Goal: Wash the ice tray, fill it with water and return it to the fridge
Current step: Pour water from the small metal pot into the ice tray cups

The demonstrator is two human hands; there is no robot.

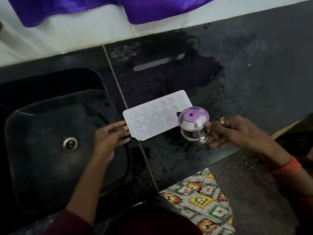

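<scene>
A white ice tray (152, 116) with several round cavities lies flat on the wet black counter (245, 85), just right of the sink. My left hand (110, 136) touches the tray's near left corner with its fingertips, fingers spread. My right hand (232, 131), wearing a ring, grips a small steel tumbler (193, 122) that stands upright at the tray's right end, overlapping its corner. Purple reflects in the tumbler's mouth; I cannot tell how much water it holds.
A black sink (33, 129) with a metal drain (69, 144) lies to the left. Water drops and a puddle cover the counter around the tray. Purple cloth (152, 11) hangs on the white wall behind. The counter's front edge runs past my patterned garment (203, 200).
</scene>
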